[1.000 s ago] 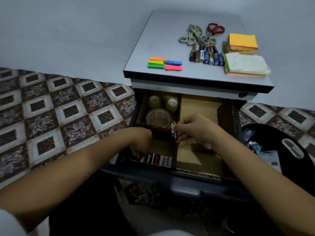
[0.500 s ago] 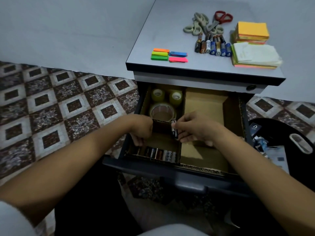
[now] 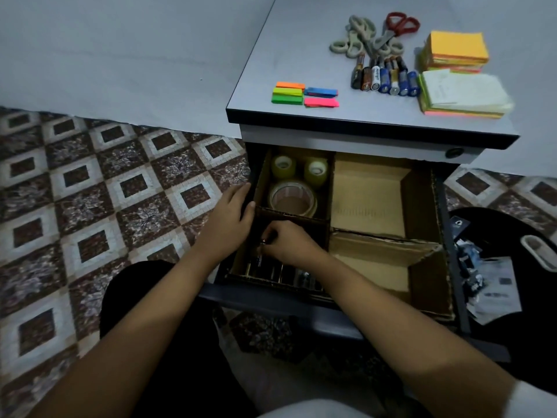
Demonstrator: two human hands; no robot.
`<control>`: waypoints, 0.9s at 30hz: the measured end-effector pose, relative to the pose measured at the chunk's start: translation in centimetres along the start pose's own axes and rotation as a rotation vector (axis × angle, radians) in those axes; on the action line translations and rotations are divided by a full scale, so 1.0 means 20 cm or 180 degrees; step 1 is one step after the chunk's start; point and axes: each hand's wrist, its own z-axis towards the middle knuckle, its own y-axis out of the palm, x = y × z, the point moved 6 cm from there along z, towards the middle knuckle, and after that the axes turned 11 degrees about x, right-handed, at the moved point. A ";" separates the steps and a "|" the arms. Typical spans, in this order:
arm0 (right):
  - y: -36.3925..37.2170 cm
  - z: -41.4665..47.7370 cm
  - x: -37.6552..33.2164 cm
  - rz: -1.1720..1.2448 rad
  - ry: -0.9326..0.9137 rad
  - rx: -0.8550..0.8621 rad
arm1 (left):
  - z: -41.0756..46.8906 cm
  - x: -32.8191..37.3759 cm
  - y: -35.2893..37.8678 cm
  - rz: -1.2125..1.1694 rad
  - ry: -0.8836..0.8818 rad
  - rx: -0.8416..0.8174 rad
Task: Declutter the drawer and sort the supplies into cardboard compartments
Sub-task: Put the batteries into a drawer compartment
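The open drawer [image 3: 445, 206] holds cardboard compartments. In the back left one lie three tape rolls [image 3: 292, 200]. Several batteries [image 3: 272, 271] lie in a row along the front of the front left compartment. My right hand [image 3: 289, 244] is down in that compartment, fingers curled, pinching a dark battery [image 3: 263, 241] of which only the tip shows. With straight fingers, my left hand [image 3: 230, 217] rests on the drawer's left edge, thumb at the cardboard divider [image 3: 289, 215]. The two right compartments [image 3: 370, 194] show bare cardboard.
On the cabinet top [image 3: 301, 55] lie several more batteries [image 3: 384, 79], scissors [image 3: 373, 34], coloured sticky flags [image 3: 301, 96] and two sticky-note stacks [image 3: 455, 51]. A black round object [image 3: 497, 227] with papers on it stands right of the drawer. Patterned tile floor is at left.
My right hand has carried the battery left and down into the front left compartment. My left hand has come out of that compartment onto the drawer's left edge.
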 end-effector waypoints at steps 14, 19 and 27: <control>0.14 0.05 0.06 -0.0805 -0.0424 -0.0235 | -0.02 -0.01 0.03 -0.0303 -0.0061 0.0006; 0.11 0.03 0.05 -0.0581 -0.0274 -0.0240 | -0.01 -0.01 0.03 -0.0286 -0.0055 0.0019; -0.21 -0.11 -0.11 -0.0228 -0.0513 0.0084 | 0.01 0.04 -0.02 0.0202 0.0309 0.0215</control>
